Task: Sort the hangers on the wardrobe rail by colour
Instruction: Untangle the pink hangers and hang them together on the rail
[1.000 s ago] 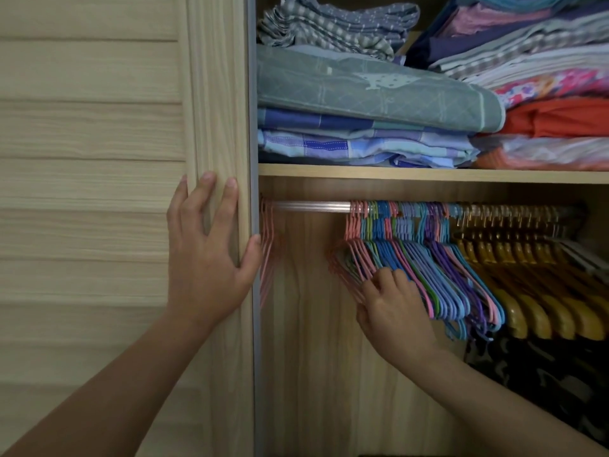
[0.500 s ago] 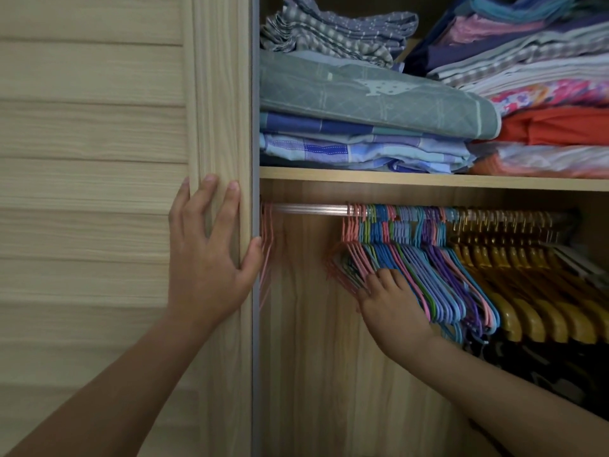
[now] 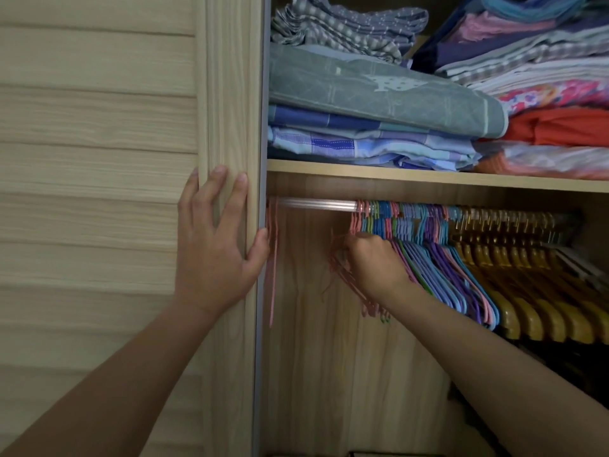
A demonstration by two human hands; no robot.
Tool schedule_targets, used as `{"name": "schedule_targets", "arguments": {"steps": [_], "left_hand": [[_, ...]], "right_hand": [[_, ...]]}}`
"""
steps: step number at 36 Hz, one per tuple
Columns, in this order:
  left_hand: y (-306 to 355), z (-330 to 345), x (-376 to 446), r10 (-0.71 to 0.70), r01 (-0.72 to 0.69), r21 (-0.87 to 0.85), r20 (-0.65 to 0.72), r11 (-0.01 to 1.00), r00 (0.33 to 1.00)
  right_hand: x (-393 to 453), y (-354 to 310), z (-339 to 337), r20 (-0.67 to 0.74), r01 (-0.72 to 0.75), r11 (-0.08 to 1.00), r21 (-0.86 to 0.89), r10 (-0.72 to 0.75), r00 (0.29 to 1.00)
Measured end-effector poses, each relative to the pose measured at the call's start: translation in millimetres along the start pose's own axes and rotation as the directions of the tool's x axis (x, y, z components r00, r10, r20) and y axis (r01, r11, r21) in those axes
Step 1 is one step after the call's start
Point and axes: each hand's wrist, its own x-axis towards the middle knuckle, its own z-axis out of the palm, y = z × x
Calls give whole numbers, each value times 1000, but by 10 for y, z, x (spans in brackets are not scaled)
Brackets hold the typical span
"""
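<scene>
A metal wardrobe rail (image 3: 316, 203) runs under the shelf. A few pink hangers (image 3: 272, 258) hang at its far left end by the door. A dense bunch of pink, blue, purple and green hangers (image 3: 438, 265) hangs mid-rail, with yellow wooden hangers (image 3: 527, 291) to the right. My right hand (image 3: 375, 265) reaches into the left side of the mixed bunch, fingers curled around pink hangers (image 3: 342, 275). My left hand (image 3: 214, 245) rests flat on the wardrobe door edge (image 3: 230, 127), thumb hooked round it.
The shelf (image 3: 428, 175) above the rail carries stacks of folded bedding (image 3: 379, 94) and clothes (image 3: 543, 103). The slatted door (image 3: 99, 159) fills the left. A bare stretch of rail lies between the two pink groups. Dark clothing hangs at the lower right.
My right hand has moved up and left within the bunch, from the hanger bodies toward their necks, and pink hangers now splay out to the left of it. My left hand has stayed put.
</scene>
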Motion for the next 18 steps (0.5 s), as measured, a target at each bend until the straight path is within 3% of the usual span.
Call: {"name": "schedule_targets", "arguments": {"steps": [6, 10, 13, 15, 18], "left_hand": [[74, -60, -64, -8, 6, 45, 51, 999, 999], [143, -138, -349, -46, 35, 57, 200, 998, 979], [293, -275, -767, -120, 130, -21, 262, 991, 958], [436, -413, -1157, -204, 231, -95, 233, 968, 951], [764, -653, -2006, -329, 402, -188, 327, 896, 886]], "right_hand": [[-314, -234, -18, 58, -32, 987, 156, 24, 998], [-884, -403, 33, 139, -127, 941, 315, 87, 987], [-1510, -554, 239, 191, -219, 865, 451, 146, 971], [-1940, -658, 338, 229, -301, 803, 515, 210, 951], [-2648, -790, 576, 393, -456, 715, 530, 269, 879]]}}
